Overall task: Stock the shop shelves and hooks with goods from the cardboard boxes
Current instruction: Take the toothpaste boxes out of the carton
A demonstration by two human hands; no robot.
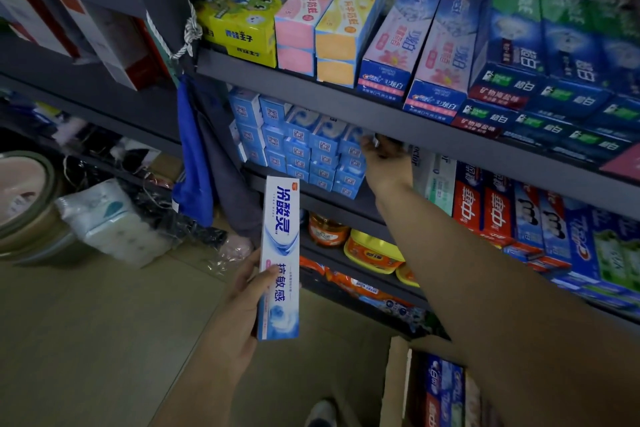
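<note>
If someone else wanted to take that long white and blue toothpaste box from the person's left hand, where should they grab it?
Probably the free upper half of the toothpaste box, from above, pinching its narrow sides. It stands nearly upright, and the left hand wraps only its lower part, leaving the top clear.

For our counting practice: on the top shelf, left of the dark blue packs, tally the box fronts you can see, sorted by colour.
Yellow boxes: 2
Pink boxes: 2
Orange boxes: 2
Pink-and-blue Crest boxes: 2
Total: 8
</note>
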